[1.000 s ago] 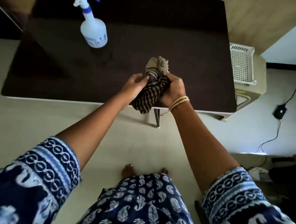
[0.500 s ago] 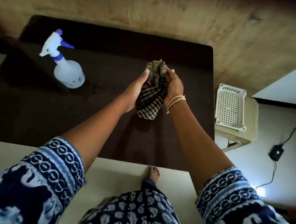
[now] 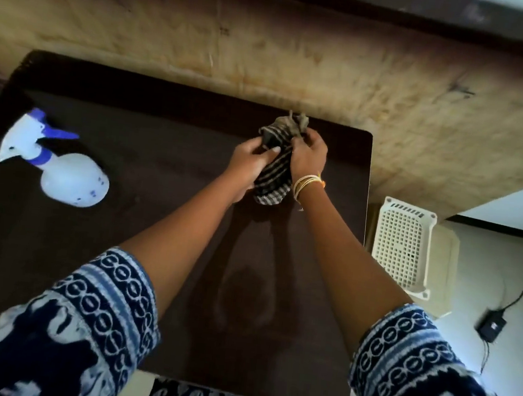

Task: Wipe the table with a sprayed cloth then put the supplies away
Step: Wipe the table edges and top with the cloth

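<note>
Your fingers are curled around the checked cloth (image 3: 273, 170) from both sides: the left hand (image 3: 246, 169) grips its left side with the thumb lying over the fabric, and the right hand (image 3: 309, 157) pinches the bunched upper end, with the bangles (image 3: 307, 183) on its wrist. The cloth is gathered into a long bundle, not spread flat. Its long axis runs away from you, from the loose striped end near your wrists to the crumpled end that points toward the far edge of the table (image 3: 151, 250). It is over the far right part of the table, near the far right corner; I cannot tell if the lower end touches the surface or hangs just above it. The spray bottle (image 3: 63, 170) stands well apart, near the left edge, with the nozzle pointing left. So the bottle lies to the left of your fingers, and your left hand is the nearer one to it. I judge that the next move is either to spray the cloth or to open it for wiping; for spraying, the right hand should hold the cloth alone while the left one goes for the bottle. Beside the right edge, lower down, there is a white basket (image 3: 402, 245), probably for the supplies.
</note>
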`<state>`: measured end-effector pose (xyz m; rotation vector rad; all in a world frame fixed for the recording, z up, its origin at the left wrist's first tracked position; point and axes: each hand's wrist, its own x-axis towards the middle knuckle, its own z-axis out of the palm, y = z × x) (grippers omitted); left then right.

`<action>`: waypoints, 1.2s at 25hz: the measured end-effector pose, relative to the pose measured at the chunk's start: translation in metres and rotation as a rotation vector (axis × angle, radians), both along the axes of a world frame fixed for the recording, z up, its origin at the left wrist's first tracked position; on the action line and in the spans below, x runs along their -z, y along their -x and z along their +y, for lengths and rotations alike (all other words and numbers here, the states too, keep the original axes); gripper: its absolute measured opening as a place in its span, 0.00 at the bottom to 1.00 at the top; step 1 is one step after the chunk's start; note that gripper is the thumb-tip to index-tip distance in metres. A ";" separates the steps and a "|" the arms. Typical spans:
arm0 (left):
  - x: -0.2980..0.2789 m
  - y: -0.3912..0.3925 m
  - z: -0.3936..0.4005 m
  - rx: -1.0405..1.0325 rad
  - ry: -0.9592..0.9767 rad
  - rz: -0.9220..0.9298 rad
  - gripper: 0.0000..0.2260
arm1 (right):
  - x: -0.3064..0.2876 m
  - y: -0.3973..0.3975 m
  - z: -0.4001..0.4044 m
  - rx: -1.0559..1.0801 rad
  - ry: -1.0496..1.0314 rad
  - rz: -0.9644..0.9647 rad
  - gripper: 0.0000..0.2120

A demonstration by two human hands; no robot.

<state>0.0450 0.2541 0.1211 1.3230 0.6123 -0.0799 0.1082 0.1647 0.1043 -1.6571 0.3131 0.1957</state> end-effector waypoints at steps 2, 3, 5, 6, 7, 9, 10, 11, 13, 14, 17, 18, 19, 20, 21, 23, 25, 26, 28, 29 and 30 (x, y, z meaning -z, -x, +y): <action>0.002 -0.035 0.007 0.032 -0.044 -0.017 0.16 | 0.004 -0.043 0.003 0.070 0.000 -0.021 0.11; 0.005 -0.052 0.014 0.095 -0.116 -0.003 0.17 | 0.011 -0.067 0.000 0.096 -0.001 -0.010 0.12; 0.018 -0.081 0.033 0.271 -0.356 0.032 0.21 | 0.022 -0.112 -0.014 0.095 -0.052 0.048 0.15; 0.028 -0.088 0.044 0.357 -0.501 0.049 0.23 | 0.029 -0.127 -0.025 0.074 0.020 0.062 0.17; 0.035 -0.092 0.056 0.442 -0.651 0.069 0.25 | 0.036 -0.139 -0.037 0.013 0.275 0.081 0.20; 0.049 -0.100 0.080 0.601 -0.902 0.132 0.33 | 0.055 -0.151 -0.055 -0.196 1.009 0.108 0.25; 0.052 -0.103 0.090 0.678 -1.000 0.151 0.39 | 0.064 -0.153 -0.058 -0.276 1.186 0.062 0.26; 0.053 -0.105 0.099 0.746 -1.092 0.161 0.45 | 0.075 -0.153 -0.057 -0.331 1.240 -0.002 0.26; 0.053 -0.114 0.119 0.837 -1.233 0.175 0.54 | 0.090 -0.156 -0.042 -0.356 1.255 -0.120 0.25; 0.051 -0.117 0.129 0.867 -1.273 0.206 0.57 | 0.093 -0.157 -0.031 -0.350 1.270 -0.168 0.25; 0.048 -0.126 0.159 0.982 -1.315 0.387 0.64 | 0.085 -0.157 0.034 -0.500 1.333 -0.211 0.24; 0.049 -0.126 0.168 1.030 -1.328 0.436 0.65 | 0.081 -0.154 0.065 -0.583 1.326 -0.215 0.24; 0.051 -0.126 0.174 1.072 -1.349 0.461 0.66 | 0.080 -0.151 0.095 -0.655 1.315 -0.234 0.25; 0.053 -0.125 0.178 1.102 -1.370 0.469 0.66 | 0.079 -0.148 0.123 -0.713 1.291 -0.256 0.25; 0.057 -0.124 0.179 1.119 -1.395 0.470 0.66 | 0.080 -0.146 0.144 -0.763 1.260 -0.279 0.26; 0.059 -0.125 0.175 1.133 -1.450 0.475 0.66 | 0.080 -0.147 0.158 -0.852 1.221 -0.316 0.24; 0.056 -0.126 0.169 1.167 -1.501 0.494 0.66 | 0.080 -0.155 0.137 -0.906 1.195 -0.335 0.24; 0.055 -0.126 0.166 1.178 -1.528 0.510 0.65 | 0.080 -0.161 0.118 -0.903 1.201 -0.331 0.24; 0.052 -0.128 0.161 1.191 -1.564 0.538 0.65 | 0.087 -0.173 0.062 -0.824 1.246 -0.313 0.24; 0.051 -0.129 0.159 1.192 -1.569 0.543 0.65 | 0.091 -0.179 0.026 -0.755 1.286 -0.308 0.25; 0.050 -0.129 0.158 1.190 -1.570 0.543 0.65 | 0.093 -0.184 -0.010 -0.675 1.328 -0.316 0.25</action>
